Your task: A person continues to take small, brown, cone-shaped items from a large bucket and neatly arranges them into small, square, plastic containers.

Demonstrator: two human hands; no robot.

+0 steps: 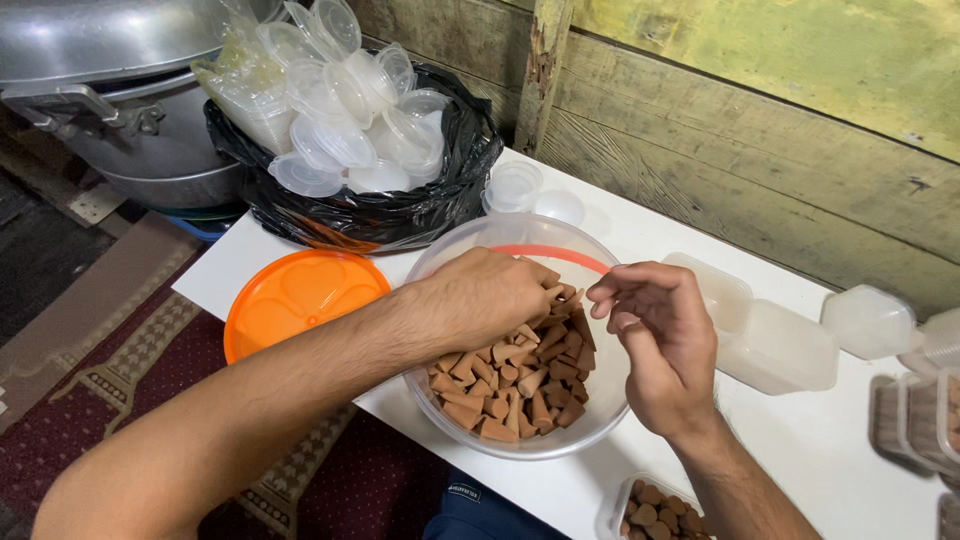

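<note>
Left hand clenched on cones in bowl, right hand at 3 o'clock pinching one; probably light, brittle, best taken by flanks.

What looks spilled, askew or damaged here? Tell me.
Nothing spilled. The brown cones stay inside the clear bowl; its orange lid lies flat alongside. Only the wooden post behind looks chipped.
</note>
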